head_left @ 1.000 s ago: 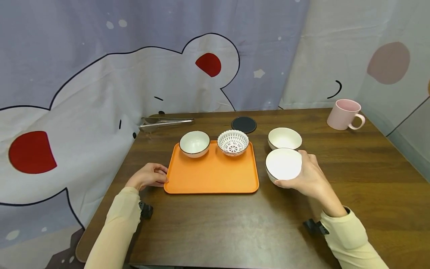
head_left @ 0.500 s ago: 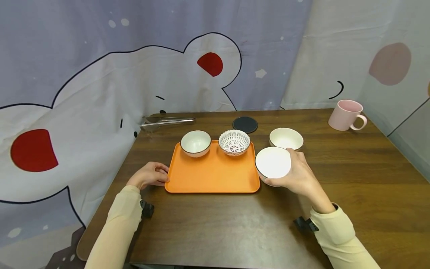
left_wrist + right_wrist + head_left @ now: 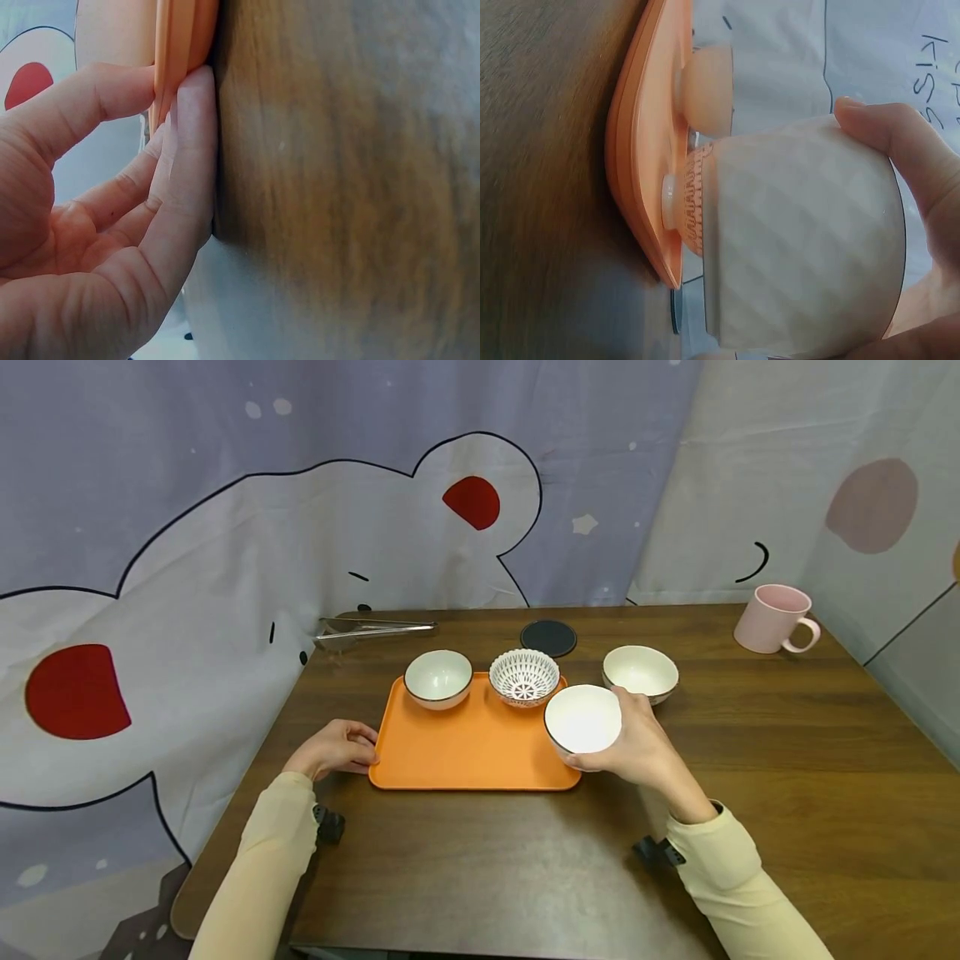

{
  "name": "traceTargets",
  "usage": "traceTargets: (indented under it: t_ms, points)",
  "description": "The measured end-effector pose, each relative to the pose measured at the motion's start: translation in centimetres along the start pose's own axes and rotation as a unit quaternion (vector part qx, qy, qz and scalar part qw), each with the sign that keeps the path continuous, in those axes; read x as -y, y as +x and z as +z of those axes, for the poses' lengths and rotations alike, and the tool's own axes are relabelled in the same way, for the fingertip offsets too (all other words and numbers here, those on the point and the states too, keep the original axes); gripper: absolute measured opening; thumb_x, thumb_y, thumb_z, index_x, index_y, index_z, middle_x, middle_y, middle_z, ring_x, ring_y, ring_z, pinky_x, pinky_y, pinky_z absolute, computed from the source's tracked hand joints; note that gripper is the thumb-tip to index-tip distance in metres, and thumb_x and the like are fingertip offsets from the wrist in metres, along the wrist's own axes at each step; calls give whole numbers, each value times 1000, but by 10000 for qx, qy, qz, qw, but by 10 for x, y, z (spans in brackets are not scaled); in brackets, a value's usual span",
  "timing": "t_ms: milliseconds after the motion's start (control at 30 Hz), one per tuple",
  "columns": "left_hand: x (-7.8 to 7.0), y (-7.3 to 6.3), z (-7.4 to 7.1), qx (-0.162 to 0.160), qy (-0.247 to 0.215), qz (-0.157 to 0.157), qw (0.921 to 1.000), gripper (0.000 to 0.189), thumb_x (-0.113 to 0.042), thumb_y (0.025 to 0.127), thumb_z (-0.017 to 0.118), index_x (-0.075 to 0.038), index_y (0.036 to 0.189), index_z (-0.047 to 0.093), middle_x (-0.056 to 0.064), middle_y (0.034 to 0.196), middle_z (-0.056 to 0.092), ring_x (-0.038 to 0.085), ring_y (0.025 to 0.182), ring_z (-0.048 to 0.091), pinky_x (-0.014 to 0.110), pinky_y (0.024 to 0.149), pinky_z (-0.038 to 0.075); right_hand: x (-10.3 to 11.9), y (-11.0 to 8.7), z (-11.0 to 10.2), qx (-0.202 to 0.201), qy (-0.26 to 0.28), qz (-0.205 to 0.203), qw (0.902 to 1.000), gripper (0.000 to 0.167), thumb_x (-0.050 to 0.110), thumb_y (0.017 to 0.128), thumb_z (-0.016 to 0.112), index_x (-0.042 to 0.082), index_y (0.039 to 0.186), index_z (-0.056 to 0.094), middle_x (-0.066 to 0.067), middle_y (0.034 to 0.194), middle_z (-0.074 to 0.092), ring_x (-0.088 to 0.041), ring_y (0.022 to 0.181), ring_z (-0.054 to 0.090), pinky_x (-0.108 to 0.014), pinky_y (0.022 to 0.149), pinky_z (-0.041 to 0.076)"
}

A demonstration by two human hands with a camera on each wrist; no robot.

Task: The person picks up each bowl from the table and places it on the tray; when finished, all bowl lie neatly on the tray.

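Observation:
My right hand (image 3: 637, 747) holds a white bowl (image 3: 582, 718) by its side, thumb on the near side and fingers on the far side. The bowl hangs over the right edge of the orange tray (image 3: 472, 752); its outside shows a diamond relief in the right wrist view. At the tray's left edge my left hand (image 3: 337, 750) pinches the rim, thumb above and fingers against the outside and underneath. On the tray's back part stand a pale bowl (image 3: 438, 677) with a dark rim and a black-and-white patterned bowl (image 3: 523, 678).
Another white bowl (image 3: 640, 671) stands on the wooden table (image 3: 480, 868) right of the tray. Behind the tray lie a black round coaster (image 3: 548, 637) and metal tongs (image 3: 375, 628). A pink mug (image 3: 772, 618) stands at the back right, near the curtain (image 3: 300, 543).
My right hand has carried the white bowl leftward, from beside the tray to over its right edge. The left hand stays on the tray's rim.

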State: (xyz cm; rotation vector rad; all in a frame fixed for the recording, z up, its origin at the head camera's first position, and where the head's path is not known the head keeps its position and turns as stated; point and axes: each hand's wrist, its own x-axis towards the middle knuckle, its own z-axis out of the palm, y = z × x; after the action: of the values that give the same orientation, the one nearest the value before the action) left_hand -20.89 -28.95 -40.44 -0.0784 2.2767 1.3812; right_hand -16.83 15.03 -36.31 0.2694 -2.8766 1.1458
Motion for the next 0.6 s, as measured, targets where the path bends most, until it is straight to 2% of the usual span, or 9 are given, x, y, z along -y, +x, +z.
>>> traceTargets:
  t_ms: [200,600]
  points:
    - [1,0,0,2,-25,-23,10000,47,1,85,67,13,125,48,12,98,61,17,81,66,36,80,60,6,6,8,91,92,93,9999,117,41,59,91,-4,147,28,-29,141,32,-46,116,51,-58,98,45]
    - [1,1,1,-26,-55,-55,10000,48,1,85,68,13,127,47,13,98,60,16,81,65,36,81,60,16,15,19,96,122,112,9998,115,39,58,91,-2,146,29,-27,138,34,-45,115,51,-56,97,47]
